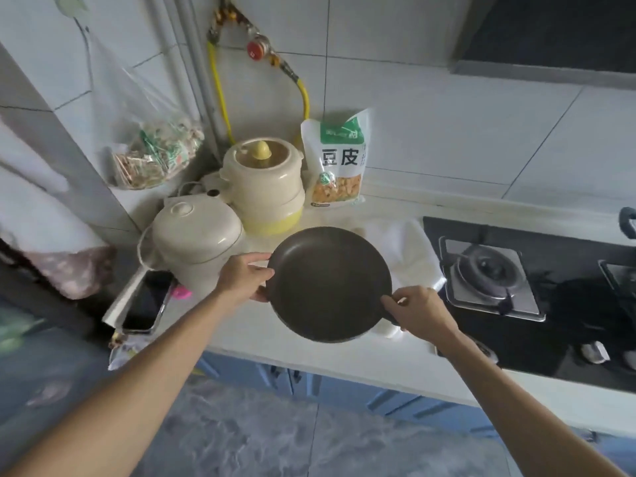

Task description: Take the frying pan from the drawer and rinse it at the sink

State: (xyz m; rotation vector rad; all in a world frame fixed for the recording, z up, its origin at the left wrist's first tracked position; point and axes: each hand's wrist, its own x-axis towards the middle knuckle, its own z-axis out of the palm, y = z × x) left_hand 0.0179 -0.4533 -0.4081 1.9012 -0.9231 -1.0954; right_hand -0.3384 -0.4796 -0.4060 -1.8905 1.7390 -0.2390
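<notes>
A dark round frying pan [327, 284] is held over the white counter [261, 339], its inside facing up and slightly tilted toward me. My left hand [246, 277] grips the pan's left rim, thumb on top. My right hand [421, 313] holds the lower right rim with thumb and fingers pinching the edge. The pan's handle is hidden, probably under my right hand. No sink or drawer is in view.
Two cream electric pots [196, 242] [263, 182] stand at the back left. A food bag [339, 160] leans on the tiled wall. A phone [146, 301] lies at the counter's left end. A white cloth [409, 256] and a gas hob [492, 273] are to the right. Blue cabinets [309, 376] sit below.
</notes>
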